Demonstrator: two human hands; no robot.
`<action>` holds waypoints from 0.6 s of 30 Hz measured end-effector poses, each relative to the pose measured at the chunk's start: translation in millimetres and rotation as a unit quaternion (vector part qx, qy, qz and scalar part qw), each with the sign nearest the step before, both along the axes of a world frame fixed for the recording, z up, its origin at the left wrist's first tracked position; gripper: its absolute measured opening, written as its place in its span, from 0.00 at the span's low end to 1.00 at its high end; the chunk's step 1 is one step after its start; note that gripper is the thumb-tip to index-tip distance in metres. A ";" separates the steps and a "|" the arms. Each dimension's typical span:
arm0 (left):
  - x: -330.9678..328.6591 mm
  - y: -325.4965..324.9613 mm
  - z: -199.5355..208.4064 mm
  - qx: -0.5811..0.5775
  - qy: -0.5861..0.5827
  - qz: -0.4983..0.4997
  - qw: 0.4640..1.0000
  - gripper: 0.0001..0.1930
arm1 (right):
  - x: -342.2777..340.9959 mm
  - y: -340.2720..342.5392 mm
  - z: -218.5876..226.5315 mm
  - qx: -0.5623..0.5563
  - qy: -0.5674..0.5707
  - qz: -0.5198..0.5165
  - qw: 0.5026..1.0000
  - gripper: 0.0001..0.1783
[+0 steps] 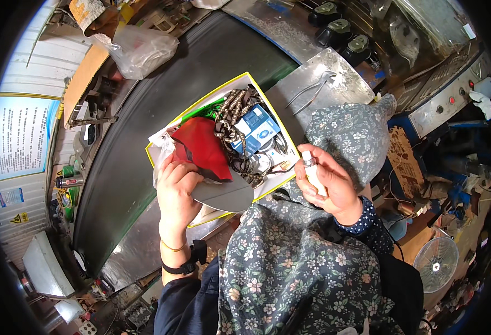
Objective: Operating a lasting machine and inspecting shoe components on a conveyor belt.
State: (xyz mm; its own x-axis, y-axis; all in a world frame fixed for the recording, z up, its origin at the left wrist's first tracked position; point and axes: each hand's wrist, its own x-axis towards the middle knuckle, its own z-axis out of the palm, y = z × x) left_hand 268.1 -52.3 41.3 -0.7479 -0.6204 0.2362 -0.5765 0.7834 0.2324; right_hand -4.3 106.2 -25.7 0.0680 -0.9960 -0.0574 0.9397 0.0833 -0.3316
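My left hand (179, 187) is closed at the left side of an open yellow-edged box (272, 100), its curled fingers gripping a red packet (203, 146) with crinkled clear plastic at its edge. Below those fingers lies a grey round-edged sheet (229, 195). At the box's right corner, my right hand (337, 187) holds a small pale bottle (315, 177) with a silvery cap, tilted slightly. Inside the box are a patterned cord (235, 109) in loops, a blue-and-white small carton (261, 131) and several smaller items partly hidden under one another.
The box stands on a dark conveyor belt (161, 89) and metal surface. Pliers (312, 92) lie on a metal plate (343, 72) beyond it. A flowered cloth (349, 137) bulges at the right. Farther out are a clear plastic bag (142, 50), a control panel (446, 103) and a fan (435, 263).
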 end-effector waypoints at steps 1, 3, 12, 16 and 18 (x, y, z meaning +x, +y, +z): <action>-0.1 0.0 -0.1 0.002 -0.001 0.005 1.000 0.10 | -0.3 0.1 1.2 0.008 0.020 0.006 1.000 0.26; -0.4 -0.2 0.0 -0.002 0.002 0.001 1.000 0.10 | -1.8 0.2 3.1 0.015 0.040 0.011 0.999 0.26; -4.8 -2.5 0.1 -0.012 0.005 -0.002 1.000 0.11 | -4.5 4.4 28.7 0.025 -0.007 0.042 0.999 0.30; -5.0 -2.8 1.1 0.005 -0.003 0.003 1.000 0.12 | -3.0 24.2 86.3 -0.208 0.239 0.156 0.936 0.27; -5.7 -2.9 1.9 0.003 -0.021 0.001 1.000 0.12 | -2.4 27.0 113.9 -0.324 0.220 0.192 0.900 0.25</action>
State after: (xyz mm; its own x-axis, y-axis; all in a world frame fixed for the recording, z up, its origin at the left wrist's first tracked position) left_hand 262.4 -55.2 43.1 -0.7555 -0.6233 0.2016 -0.5876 0.7808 0.2121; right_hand -6.6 133.2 88.1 0.5267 -0.7378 0.4221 0.6487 0.0279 -0.7606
